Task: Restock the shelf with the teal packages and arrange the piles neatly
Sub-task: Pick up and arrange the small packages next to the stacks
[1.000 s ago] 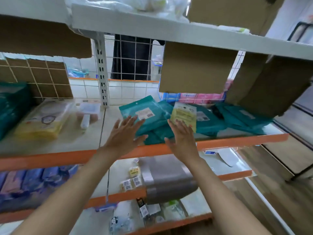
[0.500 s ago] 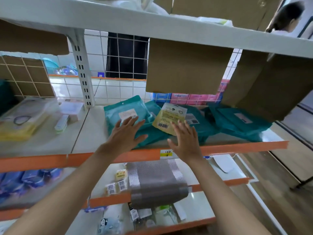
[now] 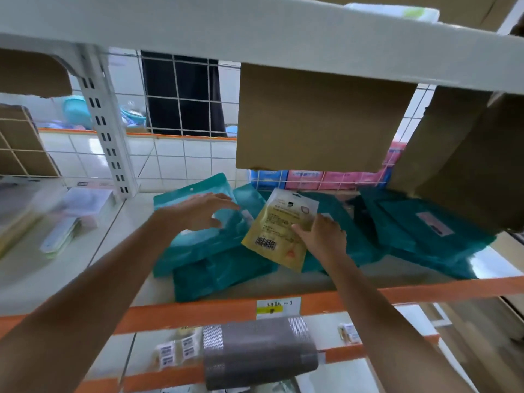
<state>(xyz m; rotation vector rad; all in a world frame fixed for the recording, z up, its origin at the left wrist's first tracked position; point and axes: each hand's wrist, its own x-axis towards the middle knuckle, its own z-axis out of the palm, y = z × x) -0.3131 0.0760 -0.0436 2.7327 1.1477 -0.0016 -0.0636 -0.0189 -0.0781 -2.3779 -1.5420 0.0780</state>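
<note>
Several teal packages lie in loose piles on the white shelf (image 3: 397, 275) with an orange front edge. The left pile (image 3: 209, 259) is askew, and its top pack sits under my left hand (image 3: 201, 212), whose fingers are spread just above it. A yellow package (image 3: 279, 231) with a barcode lies tilted on the middle teal pile. My right hand (image 3: 321, 235) grips its right edge. More teal packages (image 3: 425, 236) are stacked to the right.
Cardboard box flaps (image 3: 320, 120) hang down from the shelf above, close over the piles. Yellowish and clear packs (image 3: 59, 225) lie on the left bay. A grey bundle (image 3: 258, 353) sits on the shelf below. A wire grid backs the shelf.
Both hands have reached further into the shelf. My right hand has taken hold of the yellow package, and my left hand has moved over the left teal pile. The view came closer.
</note>
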